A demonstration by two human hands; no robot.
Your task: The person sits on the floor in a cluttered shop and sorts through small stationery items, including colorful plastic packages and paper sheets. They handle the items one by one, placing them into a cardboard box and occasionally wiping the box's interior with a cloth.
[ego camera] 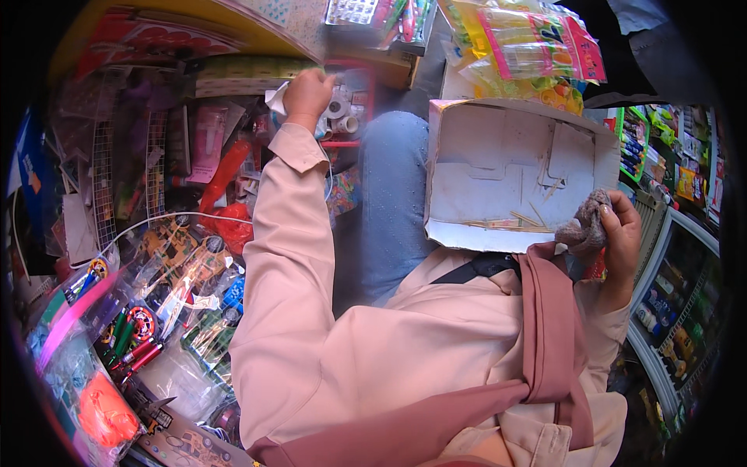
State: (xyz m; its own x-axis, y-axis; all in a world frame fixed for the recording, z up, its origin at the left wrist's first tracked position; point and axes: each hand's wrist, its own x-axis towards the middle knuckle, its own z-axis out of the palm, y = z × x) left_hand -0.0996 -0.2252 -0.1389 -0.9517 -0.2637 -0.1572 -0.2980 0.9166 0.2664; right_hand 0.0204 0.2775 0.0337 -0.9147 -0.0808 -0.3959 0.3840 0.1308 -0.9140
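My right hand [621, 233] grips a bunched grey-brown knitted cloth [589, 222] at the near right corner of an open cardboard box [496, 140]. Thin wooden sticks [496, 225] lie inside the box, most of them along its near edge, and the box rests by my lap. My left hand [309, 93] reaches forward, its fingers curled, with a white crumpled piece [276, 98] showing beside it; whether the hand holds this piece I cannot tell. Close to that hand, a red-rimmed bin [371, 93] contains white rolls [348, 124].
Packaged toy vehicles [204, 257] and pens crowd the left, crossed by a white cable [175, 213]. Plastic packets [543, 46] are piled beyond the box. At right stand a green basket [633, 143] and a glass-fronted cooler [677, 292]. Dark fabric hangs at the upper right.
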